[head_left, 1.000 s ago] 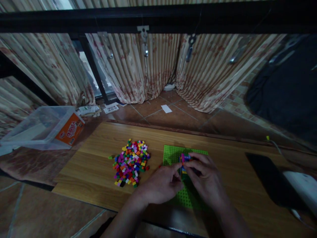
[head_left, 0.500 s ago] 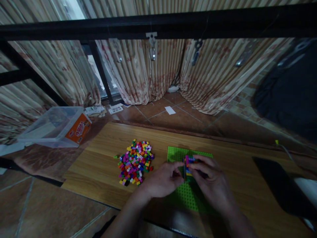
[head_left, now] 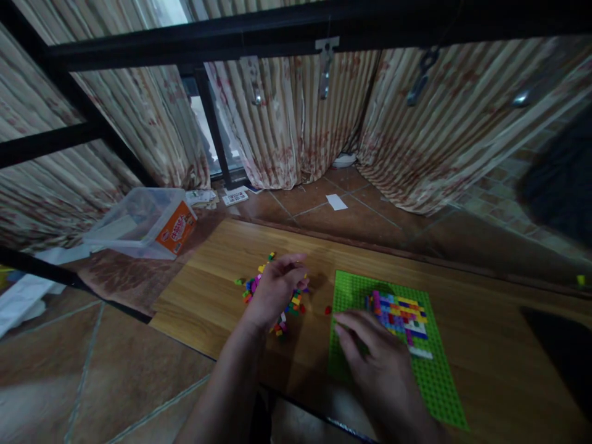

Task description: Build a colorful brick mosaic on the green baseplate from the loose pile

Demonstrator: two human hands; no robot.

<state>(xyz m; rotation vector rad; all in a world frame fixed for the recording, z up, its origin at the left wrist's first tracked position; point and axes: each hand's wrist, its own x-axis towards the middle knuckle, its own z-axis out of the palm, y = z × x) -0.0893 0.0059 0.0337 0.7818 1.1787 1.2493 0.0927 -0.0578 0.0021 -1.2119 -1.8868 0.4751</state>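
A pile of small multicoloured toy bricks (head_left: 296, 302) lies on the wooden table. Over it is my left hand (head_left: 274, 290), fingers bent but apart, covering much of the heap; no brick shows in its grasp. My right hand (head_left: 377, 354) hovers above the left part of the green baseplate (head_left: 441, 385), thumb and forefinger parted, with nothing visible between them. Just beyond that hand, a block of coloured bricks (head_left: 400, 313) is built up on the plate, partly covered by my fingers. One red brick (head_left: 328, 310) sits alone between the pile and the plate.
The wooden table (head_left: 208, 277) carries a dark flat object (head_left: 550, 345) on the right. On the floor at left stands a clear plastic box (head_left: 139, 225) with an orange label. A black metal bar (head_left: 277, 40) crosses ahead, with striped curtains (head_left: 296, 123) behind.
My left hand has gone from the built bricks over to the loose pile. My right hand has drawn back leftward off the build, uncovering it. The view has turned right.
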